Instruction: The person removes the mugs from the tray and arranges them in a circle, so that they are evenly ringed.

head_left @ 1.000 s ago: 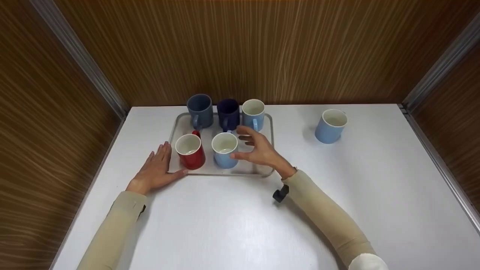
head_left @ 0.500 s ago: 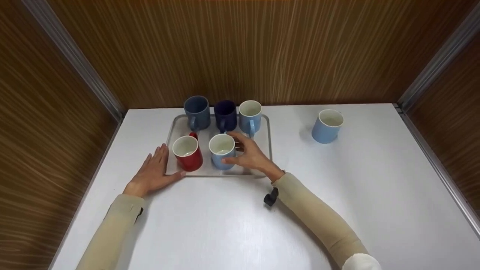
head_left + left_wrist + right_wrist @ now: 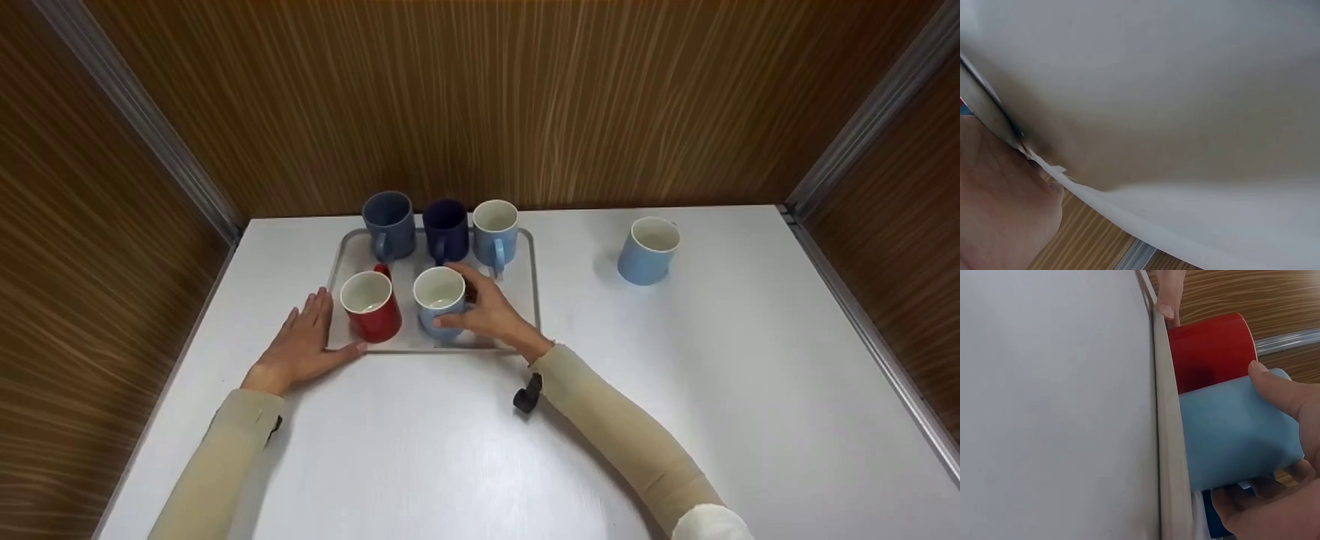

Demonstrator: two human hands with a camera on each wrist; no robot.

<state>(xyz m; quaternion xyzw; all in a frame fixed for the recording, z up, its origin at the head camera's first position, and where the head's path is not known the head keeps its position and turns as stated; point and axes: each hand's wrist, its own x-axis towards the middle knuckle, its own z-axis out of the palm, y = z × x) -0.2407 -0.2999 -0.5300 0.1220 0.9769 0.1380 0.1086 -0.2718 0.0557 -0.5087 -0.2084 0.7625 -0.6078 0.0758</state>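
My left hand (image 3: pixel 300 349) lies with straight fingers along the left rim of the light grey tray (image 3: pixel 536 300), its thumb at the front-left corner. In the left wrist view part of that hand (image 3: pixel 1002 208) shows against the tray edge. My right hand (image 3: pixel 491 311) grips the front light blue mug (image 3: pixel 429 319) from the right, thumb on its near side and fingers round the far side. The right wrist view shows the mug's blue wall (image 3: pixel 1235 433) upright on the tray between thumb and fingers. Just left of it stands a red mug (image 3: pixel 381 321), handle pointing back.
Along the tray's back stand a grey-blue mug (image 3: pixel 397 238), a dark navy mug (image 3: pixel 454 244) and another light blue mug (image 3: pixel 502 241). A further light blue mug (image 3: pixel 643 261) stands alone on the white table (image 3: pixel 712 360) at right. Wood-grain panels (image 3: pixel 480 97) enclose the back and sides.
My right hand has moved left from beside the front light blue mug and closed round it. My left hand stays at the tray rim. The whole head view has shifted slightly.
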